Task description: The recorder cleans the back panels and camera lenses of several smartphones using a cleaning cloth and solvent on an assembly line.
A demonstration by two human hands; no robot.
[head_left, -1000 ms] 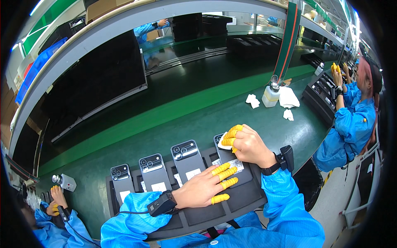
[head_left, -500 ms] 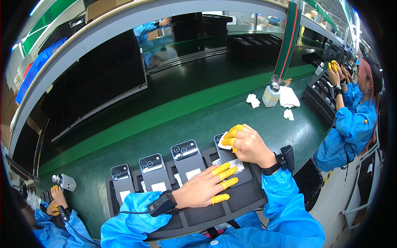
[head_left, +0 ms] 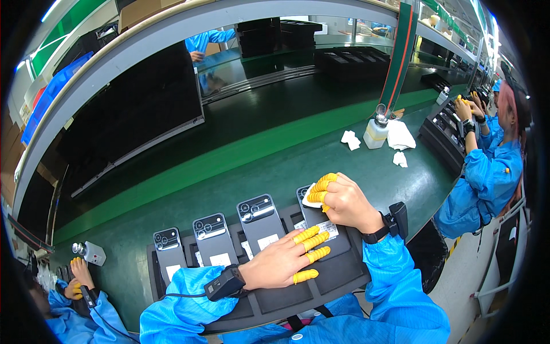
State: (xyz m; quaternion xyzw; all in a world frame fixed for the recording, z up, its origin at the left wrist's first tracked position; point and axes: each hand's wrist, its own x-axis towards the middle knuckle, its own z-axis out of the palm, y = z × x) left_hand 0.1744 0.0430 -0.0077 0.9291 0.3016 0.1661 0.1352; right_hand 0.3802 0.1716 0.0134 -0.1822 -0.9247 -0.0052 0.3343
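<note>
My right hand [head_left: 348, 202], with yellow finger cots, pinches a white wipe [head_left: 310, 199] against the camera end of the rightmost smartphone [head_left: 315, 217]. My left hand [head_left: 276, 265] lies flat across the lower part of that phone, its yellow-covered fingers stretched and slightly apart. Three more dark smartphones stand in a row to the left: one beside my left hand [head_left: 260, 216], a middle one [head_left: 211, 236] and one at the far left [head_left: 168, 250]. Their backs face up and carry white labels. A black foam tray [head_left: 281, 298] with compartments holds them all. The wipe's covered part is hidden under my fingers.
Beyond the tray, a dispenser bottle [head_left: 376, 133] stands beside folded white wipes [head_left: 400, 135] on the green bench [head_left: 275, 166]. Another bottle [head_left: 93, 253] is at left, by a co-worker's hands [head_left: 82, 275]. A co-worker at right [head_left: 487, 166] works over another tray [head_left: 444, 140].
My hands, the wipe and the phones look unchanged. At right, the co-worker's hands have lowered slightly; across the bench, a person's blue-sleeved arm has shifted.
</note>
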